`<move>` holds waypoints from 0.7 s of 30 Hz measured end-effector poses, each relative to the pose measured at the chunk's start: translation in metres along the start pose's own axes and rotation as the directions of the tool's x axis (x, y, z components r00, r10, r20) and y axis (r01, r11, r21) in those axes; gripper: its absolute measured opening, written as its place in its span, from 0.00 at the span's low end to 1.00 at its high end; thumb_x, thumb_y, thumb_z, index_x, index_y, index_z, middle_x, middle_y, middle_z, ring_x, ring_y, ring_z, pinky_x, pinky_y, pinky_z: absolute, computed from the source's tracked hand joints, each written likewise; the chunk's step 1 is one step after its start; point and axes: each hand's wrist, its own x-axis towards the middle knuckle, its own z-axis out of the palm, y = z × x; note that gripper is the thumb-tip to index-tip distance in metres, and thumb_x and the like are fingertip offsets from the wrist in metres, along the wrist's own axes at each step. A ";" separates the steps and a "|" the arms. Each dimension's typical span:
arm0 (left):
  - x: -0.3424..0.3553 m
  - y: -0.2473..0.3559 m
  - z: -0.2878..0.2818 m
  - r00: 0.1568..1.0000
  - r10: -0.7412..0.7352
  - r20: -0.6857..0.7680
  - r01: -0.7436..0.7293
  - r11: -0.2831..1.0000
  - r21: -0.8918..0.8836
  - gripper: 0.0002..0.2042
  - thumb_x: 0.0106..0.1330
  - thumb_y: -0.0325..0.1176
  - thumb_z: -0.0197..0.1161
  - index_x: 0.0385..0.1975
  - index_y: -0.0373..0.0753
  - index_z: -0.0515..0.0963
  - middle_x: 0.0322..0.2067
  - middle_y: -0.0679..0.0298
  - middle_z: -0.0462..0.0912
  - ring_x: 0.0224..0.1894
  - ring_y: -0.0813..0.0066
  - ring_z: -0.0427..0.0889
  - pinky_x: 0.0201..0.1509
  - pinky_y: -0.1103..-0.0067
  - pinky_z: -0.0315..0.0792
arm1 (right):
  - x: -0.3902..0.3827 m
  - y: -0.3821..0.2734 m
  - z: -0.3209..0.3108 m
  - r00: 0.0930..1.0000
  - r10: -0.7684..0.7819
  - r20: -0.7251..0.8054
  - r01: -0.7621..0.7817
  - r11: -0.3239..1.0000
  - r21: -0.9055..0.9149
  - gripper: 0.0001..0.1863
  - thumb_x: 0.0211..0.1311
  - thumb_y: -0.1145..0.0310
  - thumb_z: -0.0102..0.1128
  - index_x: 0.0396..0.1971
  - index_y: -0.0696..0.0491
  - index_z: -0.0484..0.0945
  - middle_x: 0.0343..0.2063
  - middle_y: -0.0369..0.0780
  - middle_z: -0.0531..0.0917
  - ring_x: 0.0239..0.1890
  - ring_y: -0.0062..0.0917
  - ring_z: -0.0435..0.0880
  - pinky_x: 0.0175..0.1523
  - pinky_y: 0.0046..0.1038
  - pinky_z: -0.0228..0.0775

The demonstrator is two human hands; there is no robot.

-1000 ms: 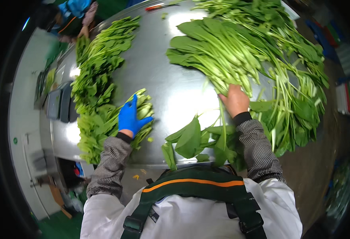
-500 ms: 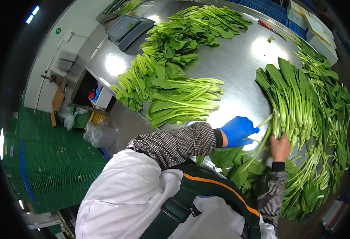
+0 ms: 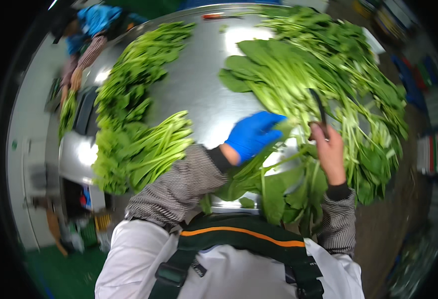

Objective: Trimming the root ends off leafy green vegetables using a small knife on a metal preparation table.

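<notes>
My left hand [image 3: 252, 137], in a blue glove, reaches over the near part of the metal table. Its fingers close around a stalk of leafy greens [image 3: 288, 130], partly covered by the glove and blurred. Just to the right, my bare right hand [image 3: 330, 152] grips a knife [image 3: 319, 105], its dark blade pointing up and away. Beyond both hands lies a bundle of greens [image 3: 278, 74], leaves to the far left and pale stem ends towards me. Loose broad leaves [image 3: 283, 192] hang at the table's near edge, below my hands.
Rows of greens [image 3: 134, 74] line the left side, with a nearer bunch [image 3: 161, 144]. A larger heap [image 3: 373, 99] covers the right. A red-handled tool [image 3: 219, 16] lies at the far edge. At upper left, a co-worker's hands [image 3: 74, 79] hold greens beside a grey scale [image 3: 85, 110].
The view has swung right, bringing a co-worker into sight. My left hand has come closer to the stem ends. The knife in my right hand now shows, and that hand has left the bundle.
</notes>
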 end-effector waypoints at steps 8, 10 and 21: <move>0.004 0.037 -0.005 0.931 -0.268 0.249 0.326 0.917 -0.228 0.20 0.65 0.35 0.63 0.55 0.36 0.71 0.44 0.68 0.78 0.41 0.81 0.74 0.45 0.81 0.68 | -0.019 -0.026 0.000 0.896 -0.440 -0.060 0.349 0.781 -0.517 0.09 0.51 0.71 0.65 0.34 0.52 0.78 0.25 0.39 0.75 0.29 0.33 0.79 0.32 0.32 0.70; 0.002 0.055 -0.004 0.902 -0.321 0.289 0.396 0.882 -0.256 0.20 0.66 0.34 0.62 0.55 0.35 0.71 0.45 0.68 0.77 0.41 0.81 0.74 0.46 0.81 0.68 | -0.016 -0.023 0.002 0.858 -0.512 -0.034 0.413 0.728 -0.547 0.09 0.48 0.73 0.64 0.31 0.51 0.76 0.25 0.38 0.74 0.30 0.32 0.78 0.32 0.32 0.71; -0.002 0.030 -0.012 0.895 -0.286 0.341 0.426 0.774 -0.469 0.20 0.69 0.32 0.56 0.60 0.35 0.68 0.46 0.58 0.82 0.47 0.75 0.80 0.57 0.81 0.69 | -0.028 0.011 0.007 0.997 0.011 -0.080 -0.005 0.998 0.064 0.11 0.61 0.67 0.61 0.39 0.57 0.80 0.29 0.41 0.83 0.27 0.29 0.82 0.33 0.29 0.71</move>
